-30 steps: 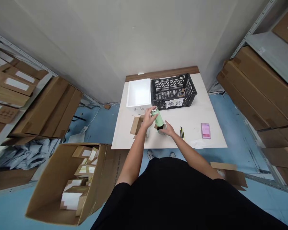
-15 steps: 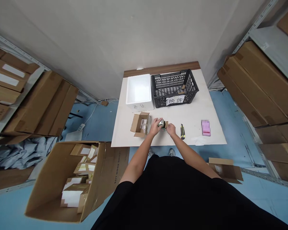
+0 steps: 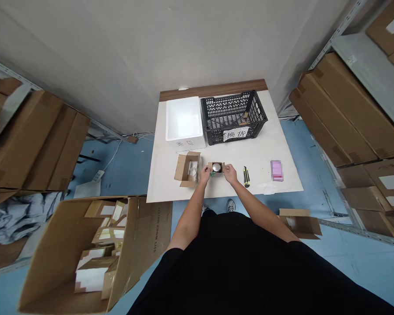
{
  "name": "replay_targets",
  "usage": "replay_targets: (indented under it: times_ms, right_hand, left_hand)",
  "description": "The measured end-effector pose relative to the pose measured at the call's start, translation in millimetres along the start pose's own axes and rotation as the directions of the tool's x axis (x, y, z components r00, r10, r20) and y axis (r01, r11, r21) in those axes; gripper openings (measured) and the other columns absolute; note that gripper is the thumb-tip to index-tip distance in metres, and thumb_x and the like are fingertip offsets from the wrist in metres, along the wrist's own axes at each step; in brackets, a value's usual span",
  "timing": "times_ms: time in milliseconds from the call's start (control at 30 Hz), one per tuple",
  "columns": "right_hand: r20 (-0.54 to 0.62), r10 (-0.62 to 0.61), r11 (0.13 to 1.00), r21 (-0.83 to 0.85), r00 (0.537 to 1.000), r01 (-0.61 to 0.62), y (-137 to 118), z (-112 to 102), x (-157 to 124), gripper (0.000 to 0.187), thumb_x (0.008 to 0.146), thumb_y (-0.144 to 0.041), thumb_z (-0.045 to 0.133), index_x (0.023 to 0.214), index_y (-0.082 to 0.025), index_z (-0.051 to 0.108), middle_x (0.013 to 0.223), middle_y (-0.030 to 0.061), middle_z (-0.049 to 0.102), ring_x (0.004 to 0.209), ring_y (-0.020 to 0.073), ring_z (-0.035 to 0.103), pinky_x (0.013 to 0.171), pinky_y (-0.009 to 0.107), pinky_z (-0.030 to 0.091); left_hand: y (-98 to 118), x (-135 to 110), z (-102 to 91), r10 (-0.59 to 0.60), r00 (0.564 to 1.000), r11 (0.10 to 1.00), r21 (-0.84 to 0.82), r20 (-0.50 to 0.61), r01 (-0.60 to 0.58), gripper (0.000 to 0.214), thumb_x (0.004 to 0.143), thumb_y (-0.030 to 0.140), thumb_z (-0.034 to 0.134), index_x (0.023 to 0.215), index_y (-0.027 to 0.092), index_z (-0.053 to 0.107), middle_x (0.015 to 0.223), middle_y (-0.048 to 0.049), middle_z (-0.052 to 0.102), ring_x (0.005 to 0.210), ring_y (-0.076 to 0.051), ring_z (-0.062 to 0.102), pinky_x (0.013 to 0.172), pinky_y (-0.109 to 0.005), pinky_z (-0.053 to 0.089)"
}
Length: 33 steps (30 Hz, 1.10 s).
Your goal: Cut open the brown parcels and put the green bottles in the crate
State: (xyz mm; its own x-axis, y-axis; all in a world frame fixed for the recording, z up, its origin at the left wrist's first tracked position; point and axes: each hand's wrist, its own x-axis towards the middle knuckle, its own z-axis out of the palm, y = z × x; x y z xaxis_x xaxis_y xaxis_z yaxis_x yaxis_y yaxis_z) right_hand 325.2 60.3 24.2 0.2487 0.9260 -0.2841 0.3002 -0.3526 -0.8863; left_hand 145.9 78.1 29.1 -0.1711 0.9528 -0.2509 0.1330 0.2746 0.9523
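A small open cardboard box (image 3: 217, 174) stands on the table near its front edge. Inside it sits a round, shiny silver-topped object (image 3: 216, 167), whose kind is too small to make out. My left hand (image 3: 204, 174) pinches the box's left side by the flap, and my right hand (image 3: 230, 174) pinches the flap on the right. Beside my left hand is a larger opened carton (image 3: 185, 169) with whitish wrapping in it. A yellow-and-black box cutter (image 3: 246, 176) lies to the right of my right hand.
At the back of the table (image 3: 164, 189) stand a white foam box (image 3: 186, 143) and a black plastic crate (image 3: 212, 137) with a paper label. A pink item (image 3: 277, 170) lies at the right. On the floor to the left, a big carton (image 3: 52, 258) holds several parcels.
The silver-topped object, gripped by my left hand before, now sits in the small box. My left hand has shifted to the box's left side. The view has turned slightly.
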Motion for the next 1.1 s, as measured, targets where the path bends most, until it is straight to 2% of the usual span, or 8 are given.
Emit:
replay_targets:
  times_ms: [100, 167, 333, 533, 667, 767, 933, 1100]
  right_hand:
    - [0.098, -0.036, 0.999, 0.029, 0.995, 0.033, -2, 5, -3, 0.027, 0.084, -0.037, 0.069, 0.109, -0.026, 0.070, 0.116, 0.0052, 0.077, 0.096, 0.0228, 0.073, 0.091, 0.038, 0.059]
    - [0.162, -0.036, 0.999, 0.016, 0.986, 0.034, -1, 7, -5, 0.031, 0.081, -0.035, 0.071, 0.111, -0.026, 0.072, 0.125, 0.0062, 0.075, 0.098, 0.0236, 0.073, 0.096, 0.042, 0.059]
    - [0.245, -0.079, 0.997, 0.025, 0.966, 0.075, 2, 6, -9, 0.035, 0.077, -0.030, 0.071, 0.112, -0.027, 0.072, 0.127, 0.0059, 0.074, 0.107, 0.0264, 0.071, 0.105, 0.048, 0.056]
    - [0.207, -0.095, 0.977, 0.204, 0.974, 0.052, 10, 10, -9, 0.050, 0.072, -0.033, 0.072, 0.119, -0.027, 0.059, 0.130, 0.0084, 0.069, 0.109, 0.0266, 0.072, 0.096, 0.045, 0.060]
    - [0.165, -0.074, 0.954, 0.300, 0.983, 0.022, 17, 24, -2, 0.065, 0.069, -0.033, 0.078, 0.130, -0.026, 0.056, 0.131, 0.0112, 0.069, 0.114, 0.0278, 0.070, 0.100, 0.046, 0.058]
    - [0.152, -0.079, 0.942, 0.334, 0.985, 0.024, 20, 35, 6, 0.068, 0.069, -0.038, 0.083, 0.130, -0.026, 0.058, 0.131, 0.0124, 0.070, 0.116, 0.0297, 0.070, 0.101, 0.046, 0.057]
    - [0.157, -0.064, 0.935, 0.354, 0.986, 0.005, 11, 33, 17, 0.063, 0.070, -0.043, 0.082, 0.128, -0.026, 0.062, 0.123, 0.0104, 0.074, 0.107, 0.0290, 0.071, 0.095, 0.045, 0.059]
    - [0.108, -0.126, 0.939, 0.334, 0.986, 0.084, -28, 15, 33, 0.068, 0.072, -0.044, 0.080, 0.136, -0.026, 0.064, 0.130, 0.0104, 0.072, 0.106, 0.0287, 0.071, 0.095, 0.045, 0.059]
  left_hand:
    - [-3, -2, 4.1, -0.023, 0.999, 0.999, -0.041, 0.022, 0.024, 0.034, 0.082, 0.048, 0.080, 0.099, 0.019, 0.073, 0.095, -0.0069, 0.076, 0.094, -0.022, 0.070, 0.089, -0.035, 0.058]
    - [-4, -3, 3.3, -0.008, 1.000, 0.998, -0.058, 0.010, 0.009, 0.034, 0.085, 0.049, 0.077, 0.100, 0.019, 0.073, 0.101, -0.0086, 0.076, 0.100, -0.023, 0.070, 0.094, -0.036, 0.057]
    - [-10, -2, -4.1, 0.095, 0.992, 0.995, -0.002, 0.081, -0.095, 0.025, 0.088, 0.044, 0.075, 0.097, 0.021, 0.073, 0.115, -0.0117, 0.074, 0.116, -0.027, 0.068, 0.110, -0.044, 0.051]
    - [-22, -2, -7.7, 0.068, 0.984, 0.997, -0.043, 0.162, -0.062, 0.050, 0.086, 0.034, 0.076, 0.131, 0.021, 0.056, 0.135, -0.0152, 0.066, 0.129, -0.024, 0.065, 0.109, -0.041, 0.052]
    - [-36, -5, -6.9, 0.069, 0.976, 0.997, -0.052, 0.207, -0.059, 0.060, 0.077, 0.029, 0.081, 0.130, 0.022, 0.053, 0.138, -0.0144, 0.064, 0.125, -0.024, 0.067, 0.107, -0.042, 0.054]
    - [-41, -1, -0.9, 0.050, 0.984, 0.999, -0.016, 0.173, -0.048, 0.061, 0.079, 0.029, 0.081, 0.131, 0.024, 0.052, 0.134, -0.0137, 0.065, 0.117, -0.023, 0.071, 0.103, -0.042, 0.056]
    - [-24, 8, 10.8, 0.035, 0.987, 0.997, 0.056, 0.155, -0.045, 0.057, 0.085, 0.024, 0.077, 0.135, 0.025, 0.051, 0.133, -0.0127, 0.068, 0.115, -0.024, 0.072, 0.102, -0.042, 0.058]
    - [22, 24, 11.7, 0.093, 0.980, 0.995, 0.019, 0.177, -0.098, 0.057, 0.088, 0.028, 0.077, 0.138, 0.025, 0.051, 0.132, -0.0130, 0.070, 0.113, -0.025, 0.073, 0.100, -0.042, 0.059]
